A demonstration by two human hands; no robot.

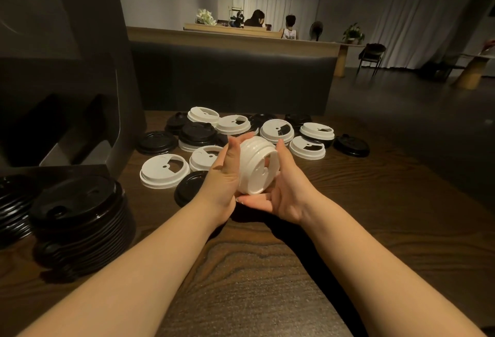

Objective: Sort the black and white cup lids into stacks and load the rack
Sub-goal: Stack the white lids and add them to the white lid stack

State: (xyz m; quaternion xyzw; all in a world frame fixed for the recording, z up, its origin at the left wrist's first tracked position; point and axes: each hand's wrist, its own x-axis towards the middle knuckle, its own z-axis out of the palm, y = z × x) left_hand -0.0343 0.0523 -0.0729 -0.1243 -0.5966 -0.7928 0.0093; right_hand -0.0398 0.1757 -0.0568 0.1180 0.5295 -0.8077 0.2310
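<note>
Both hands hold a small stack of white lids (255, 167) on its side above the wooden table (267, 269). My left hand (223, 175) presses its left end. My right hand (284, 189) cups its right end and underside. Loose white lids (164, 171) and black lids (157, 142) lie mixed across the table behind my hands. A tall stack of black lids (80, 218) stands at the near left. The dark rack (69, 122) sits at the far left.
A second pile of black lids (13, 208) lies at the left edge. A dark upholstered bench (233, 79) runs behind the table. People sit at a counter far back. A lone black lid (351, 145) rests at the right of the scatter.
</note>
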